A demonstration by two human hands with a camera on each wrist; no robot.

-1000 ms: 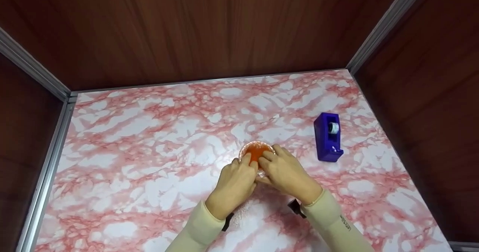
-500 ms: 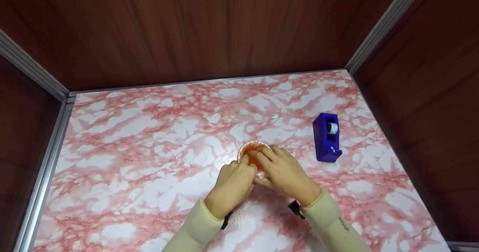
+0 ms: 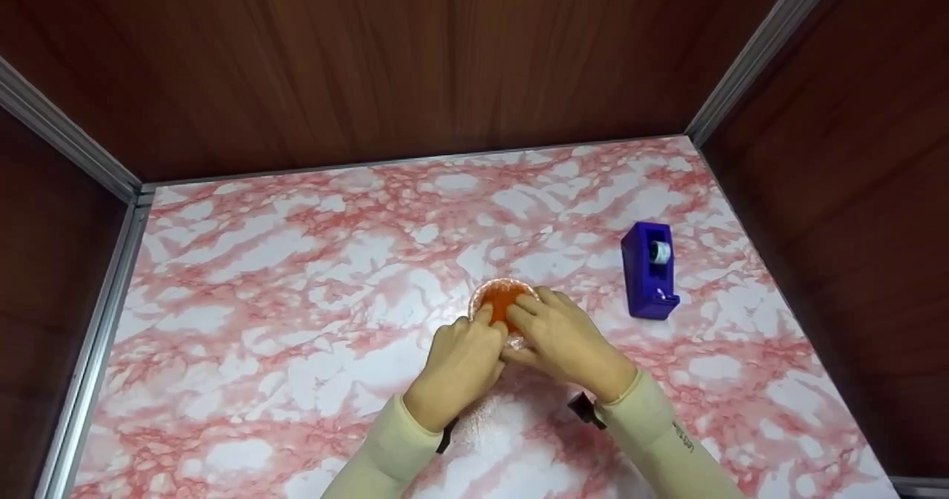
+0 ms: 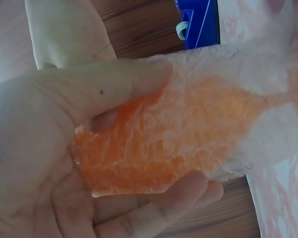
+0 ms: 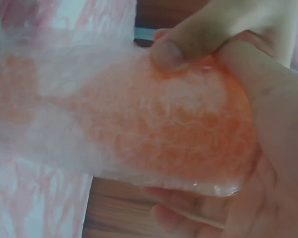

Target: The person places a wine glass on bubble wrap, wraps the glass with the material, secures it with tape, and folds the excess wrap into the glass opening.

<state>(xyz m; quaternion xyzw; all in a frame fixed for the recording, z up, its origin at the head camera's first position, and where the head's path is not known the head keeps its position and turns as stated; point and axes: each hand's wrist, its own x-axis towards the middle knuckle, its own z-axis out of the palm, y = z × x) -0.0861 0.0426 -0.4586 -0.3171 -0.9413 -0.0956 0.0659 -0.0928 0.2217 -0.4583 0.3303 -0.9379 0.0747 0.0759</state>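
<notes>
An orange stemmed goblet (image 4: 188, 124) is wrapped in clear bubble wrap (image 5: 64, 144). Its bowl, thin stem and foot show through the wrap in both wrist views. From above, in the head view, the goblet's open mouth (image 3: 498, 299) faces up between my hands. My left hand (image 3: 461, 362) holds the near left side at the rim, thumb along the wrap and fingertips bent over the edge. On the right side my right hand (image 3: 567, 342) grips the wrapped bowl, with fingers bent over the rim. Both hands hide the near part of the rim.
A purple tape dispenser (image 3: 649, 273) with a roll of clear tape stands to the right of the hands. Brown wood-look panels (image 3: 415, 61) rise behind and at both sides of the marbled red-and-white table (image 3: 282, 291).
My right fingers reached farther across the goblet's mouth half a second ago and have now drawn back toward its right rim. The goblet has shifted slightly left since a second ago.
</notes>
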